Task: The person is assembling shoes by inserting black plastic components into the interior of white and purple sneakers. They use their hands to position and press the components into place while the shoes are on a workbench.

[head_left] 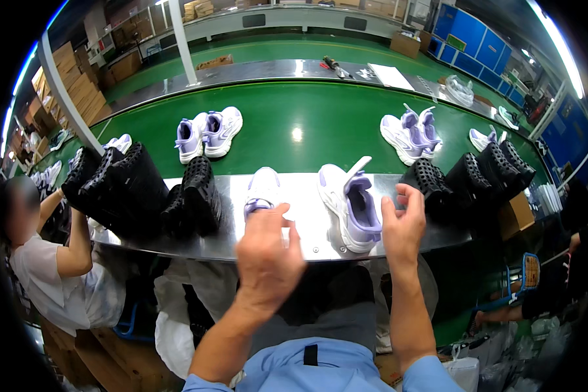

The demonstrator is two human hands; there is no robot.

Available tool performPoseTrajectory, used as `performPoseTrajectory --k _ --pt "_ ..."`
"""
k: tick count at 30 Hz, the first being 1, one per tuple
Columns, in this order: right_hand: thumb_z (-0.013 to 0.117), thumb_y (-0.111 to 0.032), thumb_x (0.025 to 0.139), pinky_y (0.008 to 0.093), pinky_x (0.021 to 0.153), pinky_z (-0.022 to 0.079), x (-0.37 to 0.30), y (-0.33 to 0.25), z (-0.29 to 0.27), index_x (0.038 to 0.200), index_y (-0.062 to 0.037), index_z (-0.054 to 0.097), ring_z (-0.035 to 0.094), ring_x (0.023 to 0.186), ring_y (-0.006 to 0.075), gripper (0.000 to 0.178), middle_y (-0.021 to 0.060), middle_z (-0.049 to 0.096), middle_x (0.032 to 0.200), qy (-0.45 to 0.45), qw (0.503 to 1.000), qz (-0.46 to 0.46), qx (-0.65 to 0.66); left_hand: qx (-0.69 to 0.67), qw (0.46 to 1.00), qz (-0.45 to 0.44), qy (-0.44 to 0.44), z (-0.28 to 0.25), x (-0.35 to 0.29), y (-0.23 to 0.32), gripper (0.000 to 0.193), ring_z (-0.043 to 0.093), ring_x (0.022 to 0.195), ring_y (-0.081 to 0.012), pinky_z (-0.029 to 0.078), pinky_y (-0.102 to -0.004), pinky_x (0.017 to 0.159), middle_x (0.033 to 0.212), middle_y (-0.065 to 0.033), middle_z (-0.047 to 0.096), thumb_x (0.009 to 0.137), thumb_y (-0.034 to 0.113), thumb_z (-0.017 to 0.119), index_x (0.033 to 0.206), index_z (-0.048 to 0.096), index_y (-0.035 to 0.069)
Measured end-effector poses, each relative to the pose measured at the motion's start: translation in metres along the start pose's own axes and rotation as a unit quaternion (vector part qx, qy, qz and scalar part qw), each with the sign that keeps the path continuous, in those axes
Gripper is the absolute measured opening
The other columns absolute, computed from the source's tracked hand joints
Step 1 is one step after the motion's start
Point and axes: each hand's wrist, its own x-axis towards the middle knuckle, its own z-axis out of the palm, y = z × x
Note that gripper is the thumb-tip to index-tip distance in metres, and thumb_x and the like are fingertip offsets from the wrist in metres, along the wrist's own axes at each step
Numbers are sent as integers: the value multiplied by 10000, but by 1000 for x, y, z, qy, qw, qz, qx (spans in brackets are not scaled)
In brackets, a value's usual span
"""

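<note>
A: What is nearest?

B: The person's blue shirt (320,366), at the lower edge, with both forearms reaching forward.

A: And the left hand (268,251)?

B: It is over the near part of the left shoe (263,188), back upward and a little blurred. Its thumb stands slightly apart from the bent forefinger. The other fingertips are hidden, so nobody could say whether they grip the shoe or only hover.

A: How does the right hand (404,225) stand?

B: Just beside the heel of the right shoe (338,201). Its fingers curl loosely, a modest gap parts them from the thumb, and they hold nothing. Whether the hand's edge brushes the heel is hard to judge.

A: Where are those two shoes?

B: Apart, side by side on the metal ledge (297,219), toes away from the person. Both are white and lilac; a white flap sticks up from the right one.

A: What flanks them?

B: Black pieces with pitted tops, a left group (201,196) and a right group (470,179).

A: And beyond?

B: The green surface (294,108), bearing a left pair (222,137) and a right pair (398,136) of similar shoes. Farther off, a long counter (268,72) carries a white sheet (391,76).
</note>
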Motion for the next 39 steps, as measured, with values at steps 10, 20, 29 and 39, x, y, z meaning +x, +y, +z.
performPoseTrajectory --k 10,20,29,39 --pt "743 -164 841 464 981 520 13 18 38 1278 27 616 644 1099 401 494 231 672 1168 -192 970 -11 148 -69 973 -138 -171 99 17 -7 313 706 971 -401 560 -456 881 1032 -227 729 914 163 717 1181 742 2" --pt "675 -84 734 455 910 453 23 33 48 967 -68 661 596 1038 336 234 103 662 1009 -196 931 -306 -27 -54 976 -146 -150 121 34 -3 176 714 919 -431 557 -514 832 949 -236 738 895 123 716 989 735 -26" --pt "824 -308 864 500 719 540 -44 30 54 988 6 581 669 794 447 416 212 666 854 -107 984 106 90 74 996 -6 -55 99 7 51 282 629 867 -377 474 -475 791 827 -154 698 925 281 735 784 776 40" --pt "762 -231 901 459 637 514 -47 20 54 793 17 563 634 659 360 336 199 629 699 -118 962 195 153 44 985 -116 -120 113 8 13 317 639 840 -423 499 -497 805 857 -211 729 901 273 700 792 760 -19"
